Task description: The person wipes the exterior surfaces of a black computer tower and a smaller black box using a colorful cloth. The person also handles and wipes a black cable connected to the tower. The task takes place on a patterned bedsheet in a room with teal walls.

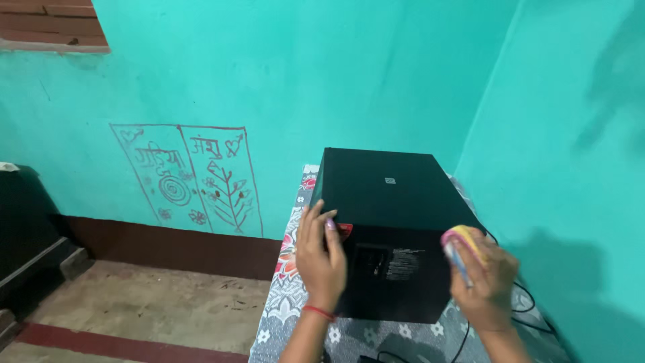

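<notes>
A large black box-shaped speaker cabinet (390,202) stands on a table covered by a floral cloth (285,302). My left hand (320,254) lies flat against the cabinet's near left edge, fingers spread, a red thread around the wrist. My right hand (485,279) is at the cabinet's near right corner, holding a folded pink and yellow cloth (461,243) pressed against the box. The cabinet's back panel with a label and a recess faces me.
Black cables (527,310) trail off the table's right side. Turquoise walls close in behind and to the right; red drawings mark the back wall (191,178). A dark piece of furniture (27,228) stands at the far left, with bare floor (148,306) between it and the table.
</notes>
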